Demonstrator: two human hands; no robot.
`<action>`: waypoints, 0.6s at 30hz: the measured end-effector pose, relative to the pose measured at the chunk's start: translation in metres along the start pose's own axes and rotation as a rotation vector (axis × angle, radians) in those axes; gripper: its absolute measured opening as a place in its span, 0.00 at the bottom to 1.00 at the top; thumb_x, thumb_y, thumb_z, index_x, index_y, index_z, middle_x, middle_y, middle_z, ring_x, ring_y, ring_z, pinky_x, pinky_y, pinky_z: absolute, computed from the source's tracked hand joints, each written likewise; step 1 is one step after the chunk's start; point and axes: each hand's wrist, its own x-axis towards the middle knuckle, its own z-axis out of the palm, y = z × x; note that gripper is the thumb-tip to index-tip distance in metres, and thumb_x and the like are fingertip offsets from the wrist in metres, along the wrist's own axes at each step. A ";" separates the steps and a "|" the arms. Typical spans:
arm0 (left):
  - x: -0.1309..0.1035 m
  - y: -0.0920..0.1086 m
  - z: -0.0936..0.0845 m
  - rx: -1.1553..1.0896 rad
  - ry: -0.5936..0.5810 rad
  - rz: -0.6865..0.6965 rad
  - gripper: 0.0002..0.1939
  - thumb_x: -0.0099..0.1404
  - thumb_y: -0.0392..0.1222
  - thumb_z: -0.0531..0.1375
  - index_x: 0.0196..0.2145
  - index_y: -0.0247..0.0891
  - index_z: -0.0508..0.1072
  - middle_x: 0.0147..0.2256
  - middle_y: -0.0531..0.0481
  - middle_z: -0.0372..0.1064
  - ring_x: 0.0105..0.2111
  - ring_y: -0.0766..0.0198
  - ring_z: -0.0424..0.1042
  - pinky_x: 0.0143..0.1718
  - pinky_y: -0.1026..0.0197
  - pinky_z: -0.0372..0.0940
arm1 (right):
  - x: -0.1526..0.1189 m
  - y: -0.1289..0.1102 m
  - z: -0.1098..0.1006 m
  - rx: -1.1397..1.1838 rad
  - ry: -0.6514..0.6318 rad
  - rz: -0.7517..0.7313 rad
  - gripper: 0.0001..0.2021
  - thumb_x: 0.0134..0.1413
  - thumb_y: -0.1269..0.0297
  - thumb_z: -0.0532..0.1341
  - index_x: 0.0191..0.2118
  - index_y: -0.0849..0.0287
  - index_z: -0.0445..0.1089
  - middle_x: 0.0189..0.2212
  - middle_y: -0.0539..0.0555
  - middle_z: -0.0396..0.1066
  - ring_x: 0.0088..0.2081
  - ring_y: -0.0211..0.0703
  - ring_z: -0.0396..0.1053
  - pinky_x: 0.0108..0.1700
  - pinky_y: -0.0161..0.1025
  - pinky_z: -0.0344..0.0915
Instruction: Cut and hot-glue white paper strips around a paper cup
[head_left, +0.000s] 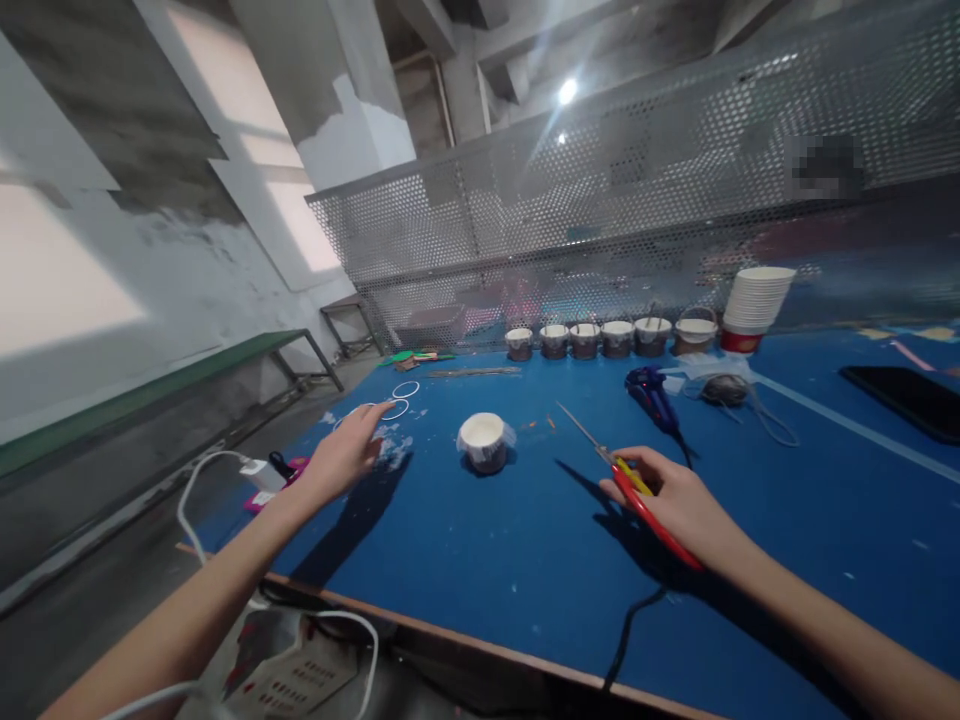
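Note:
In my right hand (679, 500) is a pair of scissors (634, 480) with red and yellow handles, its blades pointing up and to the left above the table. My left hand (349, 450) is open over the left part of the table, fingers stretched toward two thin white rings (406, 390); whether it touches the nearer one I cannot tell. Between the hands stands a small cup (484, 443) with a white top, a dark lower side and whitish film sticking out around it. White scraps (394, 450) lie beside my left hand.
Several small handled buckets (617, 340) line the back, beside stacked white paper cups (757, 300). A blue glue gun (652, 398) with a black cord, a ball of cord (724, 390) and a phone (904, 400) lie right. A white plug (262, 474) sits at the left edge.

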 end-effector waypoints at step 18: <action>0.024 0.109 0.027 -0.311 0.030 0.377 0.15 0.67 0.44 0.50 0.39 0.40 0.75 0.41 0.42 0.76 0.42 0.53 0.73 0.45 0.52 0.64 | 0.003 -0.010 0.003 0.303 -0.053 0.119 0.18 0.36 0.51 0.64 0.32 0.58 0.67 0.14 0.40 0.54 0.18 0.34 0.53 0.21 0.35 0.54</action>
